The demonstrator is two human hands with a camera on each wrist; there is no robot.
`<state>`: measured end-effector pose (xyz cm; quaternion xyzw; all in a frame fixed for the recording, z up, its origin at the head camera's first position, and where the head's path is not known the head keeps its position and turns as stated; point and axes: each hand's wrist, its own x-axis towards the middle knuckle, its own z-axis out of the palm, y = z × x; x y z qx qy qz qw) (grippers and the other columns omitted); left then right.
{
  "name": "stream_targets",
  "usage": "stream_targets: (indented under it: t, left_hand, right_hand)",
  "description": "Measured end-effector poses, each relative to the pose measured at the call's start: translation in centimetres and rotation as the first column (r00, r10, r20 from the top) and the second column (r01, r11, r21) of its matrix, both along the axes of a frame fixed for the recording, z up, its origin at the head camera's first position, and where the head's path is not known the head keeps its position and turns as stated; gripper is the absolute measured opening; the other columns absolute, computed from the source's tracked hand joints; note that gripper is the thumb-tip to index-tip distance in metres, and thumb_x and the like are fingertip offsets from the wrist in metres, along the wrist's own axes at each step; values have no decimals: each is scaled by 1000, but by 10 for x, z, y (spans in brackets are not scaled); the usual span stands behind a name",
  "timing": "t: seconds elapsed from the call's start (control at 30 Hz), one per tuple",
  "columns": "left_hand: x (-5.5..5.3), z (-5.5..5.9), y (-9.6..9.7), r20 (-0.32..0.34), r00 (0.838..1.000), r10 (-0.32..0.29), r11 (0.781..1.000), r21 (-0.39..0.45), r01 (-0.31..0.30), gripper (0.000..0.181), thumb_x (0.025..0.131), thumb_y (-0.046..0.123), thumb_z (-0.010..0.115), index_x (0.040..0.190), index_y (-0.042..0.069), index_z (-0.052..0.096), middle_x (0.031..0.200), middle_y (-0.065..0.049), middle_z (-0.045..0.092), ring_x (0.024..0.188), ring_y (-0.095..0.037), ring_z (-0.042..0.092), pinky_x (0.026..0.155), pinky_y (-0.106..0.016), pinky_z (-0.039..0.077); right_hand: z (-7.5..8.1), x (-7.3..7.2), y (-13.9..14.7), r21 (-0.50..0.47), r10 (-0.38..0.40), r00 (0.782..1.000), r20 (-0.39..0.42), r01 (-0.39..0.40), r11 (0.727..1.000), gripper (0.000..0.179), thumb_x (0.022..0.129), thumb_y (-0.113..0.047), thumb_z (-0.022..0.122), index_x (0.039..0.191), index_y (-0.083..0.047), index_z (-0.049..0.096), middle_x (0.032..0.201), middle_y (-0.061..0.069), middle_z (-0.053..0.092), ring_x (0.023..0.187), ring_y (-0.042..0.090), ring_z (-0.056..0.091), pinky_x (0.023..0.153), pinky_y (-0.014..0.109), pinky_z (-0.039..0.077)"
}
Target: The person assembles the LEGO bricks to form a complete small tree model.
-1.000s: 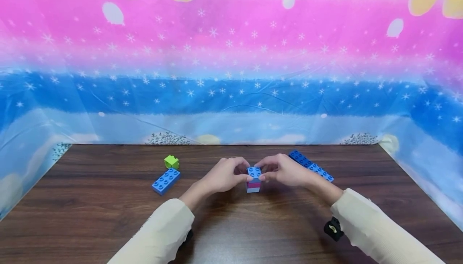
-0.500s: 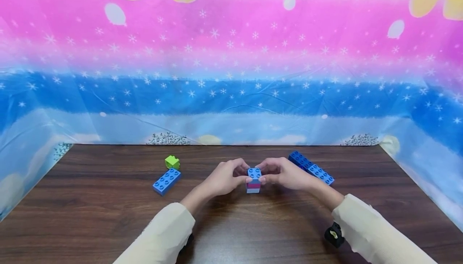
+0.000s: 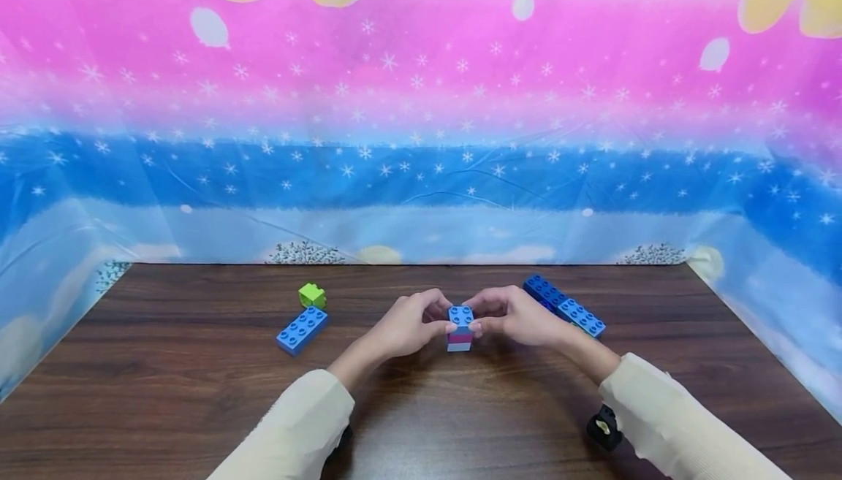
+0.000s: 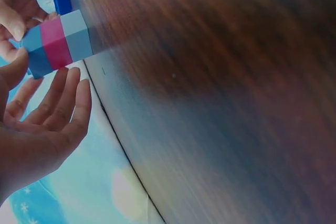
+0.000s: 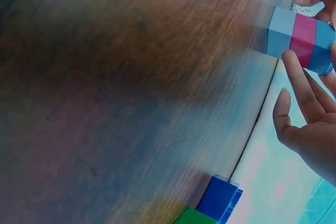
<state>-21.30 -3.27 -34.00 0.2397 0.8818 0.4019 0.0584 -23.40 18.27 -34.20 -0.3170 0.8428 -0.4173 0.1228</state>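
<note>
A small tower of toy building bricks stands upright on the table between both hands. Its top is a blue brick (image 3: 461,315) with studs; under that come a magenta brick (image 4: 56,43) and a light blue brick (image 5: 281,31) at the bottom. From the left side, my left hand (image 3: 409,324) pinches the blue top brick, thumb on its near face. My right hand (image 3: 522,313) pinches the same brick from the right, thumb likewise in front. In the wrist views, the other fingers of each hand spread loosely beside the tower.
On the left lie a long blue brick (image 3: 302,330) and a lime green brick (image 3: 312,295) behind it. Behind the right hand are a dark blue brick (image 3: 544,288) and a blue studded brick (image 3: 582,318). A patterned cloth (image 3: 421,231) borders the wooden table (image 3: 164,392).
</note>
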Motion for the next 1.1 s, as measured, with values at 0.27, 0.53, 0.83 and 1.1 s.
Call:
stream_targets:
  t: [0.27,0.53,0.83,1.1]
  left_hand:
    - [0,1,0,2,1000,1,1000,-15,-1,17,90,20,60,103,9,58,103,-8,63,93,-19,57,80,-36,45]
    - [-1,1,1,5,1000,9,999,-32,-9,19,90,20,60,104,8,58,104,-8,62,96,-21,57,83,-37,45]
    - [0,2,1,13,1000,24,999,-50,-23,21,90,21,60,106,9,58,106,-8,62,99,-21,56,83,-37,44]
    - [1,2,1,22,1000,20,999,-43,-19,21,90,22,60,106,9,58,106,-7,62,99,-21,57,84,-38,44]
  right_hand:
    - [2,3,5,40,12,1000,-6,-12,999,33,92,-21,57,121,-8,56,110,7,63,95,18,61,83,35,47]
    - [10,5,21,77,-11,1000,-16,12,997,39,91,-24,58,125,-6,54,115,12,60,107,26,55,85,41,45]
    - [28,11,64,151,-136,987,-84,148,977,41,86,-27,65,122,-9,56,107,10,62,96,23,56,74,36,46]
    - [24,17,106,207,-181,975,-130,205,957,43,84,-26,66,119,-3,57,99,8,62,87,18,57,69,33,46]
